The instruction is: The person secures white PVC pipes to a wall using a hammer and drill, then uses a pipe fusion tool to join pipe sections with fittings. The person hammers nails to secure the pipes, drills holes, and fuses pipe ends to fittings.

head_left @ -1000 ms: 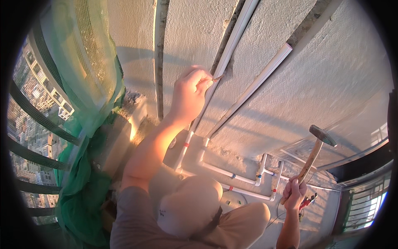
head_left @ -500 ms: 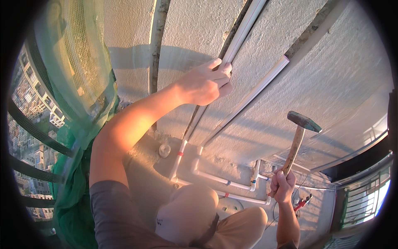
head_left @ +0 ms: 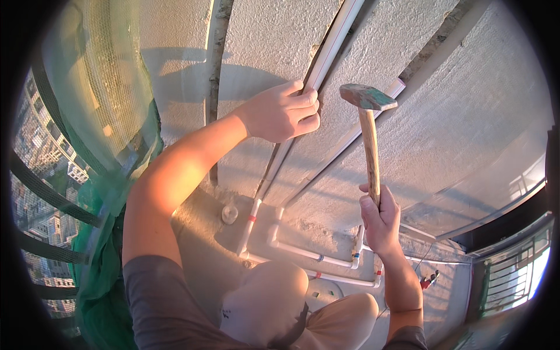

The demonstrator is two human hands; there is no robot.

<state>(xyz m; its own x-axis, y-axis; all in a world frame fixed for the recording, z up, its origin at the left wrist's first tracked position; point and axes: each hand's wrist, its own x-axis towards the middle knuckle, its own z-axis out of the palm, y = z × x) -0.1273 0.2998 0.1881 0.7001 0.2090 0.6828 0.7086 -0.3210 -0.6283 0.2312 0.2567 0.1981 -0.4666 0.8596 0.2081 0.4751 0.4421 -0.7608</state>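
Observation:
A long white plastic pipe [head_left: 332, 46] runs along a groove cut in the rough plastered wall. My left hand [head_left: 286, 111] is on this pipe, thumb and fingers curled over it; the palm and part of the pipe are hidden. In my right hand [head_left: 382, 219] is a hammer [head_left: 371, 146], its wooden handle gripped near the lower end. The worn metal head is up, to the right of the left hand and apart from the pipe. A second, shorter white pipe [head_left: 350, 137] lies in the neighbouring groove, partly covered by the hammer.
White pipes with elbows [head_left: 291, 248] run along the floor by the wall. A small round fitting [head_left: 230, 213] sits left of them, and a red-handled tool [head_left: 430, 281] lies at right. Green netting [head_left: 99, 233] and dark railings stand left; another empty groove [head_left: 219, 52] scores the wall.
My right hand has raised the hammer up and to the left, nearer the pipe. The held pipe's upper part has shifted slightly left, and my left fingers have loosened a little on it.

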